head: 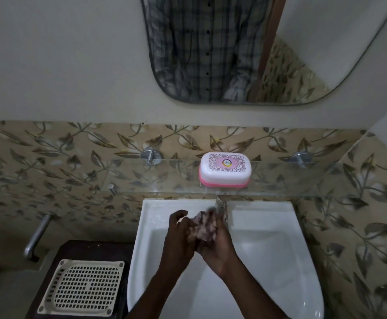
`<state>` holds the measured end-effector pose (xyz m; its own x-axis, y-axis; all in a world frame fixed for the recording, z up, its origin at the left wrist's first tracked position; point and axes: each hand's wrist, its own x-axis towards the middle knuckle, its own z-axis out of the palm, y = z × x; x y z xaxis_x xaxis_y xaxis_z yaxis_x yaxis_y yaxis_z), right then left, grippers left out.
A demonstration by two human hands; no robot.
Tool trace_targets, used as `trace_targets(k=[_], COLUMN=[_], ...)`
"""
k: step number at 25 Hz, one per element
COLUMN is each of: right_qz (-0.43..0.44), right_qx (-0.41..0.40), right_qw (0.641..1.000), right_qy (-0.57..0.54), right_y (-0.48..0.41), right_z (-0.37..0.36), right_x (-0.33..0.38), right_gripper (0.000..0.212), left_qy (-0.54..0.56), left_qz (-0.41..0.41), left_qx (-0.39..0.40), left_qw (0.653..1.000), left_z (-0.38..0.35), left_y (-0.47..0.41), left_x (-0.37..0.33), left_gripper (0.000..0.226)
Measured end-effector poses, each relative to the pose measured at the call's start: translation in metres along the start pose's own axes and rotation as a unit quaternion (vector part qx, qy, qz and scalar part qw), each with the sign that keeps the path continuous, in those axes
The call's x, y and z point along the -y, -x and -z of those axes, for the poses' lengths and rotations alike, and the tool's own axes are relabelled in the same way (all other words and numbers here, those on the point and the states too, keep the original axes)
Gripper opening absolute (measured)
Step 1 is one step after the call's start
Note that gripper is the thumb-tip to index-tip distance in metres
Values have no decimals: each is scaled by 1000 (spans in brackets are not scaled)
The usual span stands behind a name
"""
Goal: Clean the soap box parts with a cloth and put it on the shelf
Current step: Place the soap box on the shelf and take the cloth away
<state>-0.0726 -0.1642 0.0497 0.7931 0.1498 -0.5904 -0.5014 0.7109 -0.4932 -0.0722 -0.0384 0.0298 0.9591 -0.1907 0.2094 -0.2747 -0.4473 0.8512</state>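
Looking down from the head view, the soap box point(224, 170) is seen on the glass shelf point(303, 180), closed, with its white lid seated on the pink base. It is placed near the middle of the shelf, above the tap point(223, 209) and well apart from both hands. Below it, over the white sink point(146, 226), a patterned cloth point(203, 226) is held bunched between the two hands. The right hand point(219, 247) is wrapped round the cloth from the right side. The left hand point(180, 233) is curled against its left side and seems to grip it also, though this part is blurred. The box is not touched by the cloth.

The box is judged to be light, stiff plastic with smooth rounded walls, so it may be slippery when wet. The lid is probably only resting on the base, so a lift by the lid alone could leave the base behind. The pink base should be taken by its two long sides. The cloth is soft and will follow the corners easily. The glass shelf is fragile and should not be knocked.

To the left of the sink, a pale plastic grid point(82, 286) is lying on a dark stand.
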Motion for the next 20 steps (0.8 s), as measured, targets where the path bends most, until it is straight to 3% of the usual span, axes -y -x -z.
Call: trace_targets(k=[2, 4, 7, 9, 11, 14, 18, 20], right_qz=[-23, -21, 39, 79, 125, 154, 138, 105], right_qx=[59, 77, 54, -1, -35, -83, -103, -72], right_qw=[997, 995, 997, 990, 971, 939, 956, 970], right_qy=[-51, -53, 34, 116, 203, 296, 236, 209], right_y=[14, 28, 43, 49, 58, 68, 78, 85], right_z=[-1, -1, 0, -4, -12, -18, 17, 37], right_x=[10, 16, 20, 23, 28, 33, 63, 82], right_gripper=[86, 84, 52, 34, 28, 23, 19, 21], left_qy=[-41, 30, 100, 129, 234, 346, 424, 468], left_qz=[-96, -112, 2, 155, 287, 381, 513, 501], left_qx=[77, 85, -58, -79, -27, 41, 82, 108], left_qw=[992, 990, 993, 976, 929, 857, 742, 720], left_z=[17, 30, 32, 23, 12, 6, 25, 42], left_y=[25, 41, 41, 27, 13, 4, 1, 0], left_x=[-18, -30, -50, -69, -78, -73, -44, -28], left_gripper=[48, 57, 50, 68, 76, 48, 25, 28])
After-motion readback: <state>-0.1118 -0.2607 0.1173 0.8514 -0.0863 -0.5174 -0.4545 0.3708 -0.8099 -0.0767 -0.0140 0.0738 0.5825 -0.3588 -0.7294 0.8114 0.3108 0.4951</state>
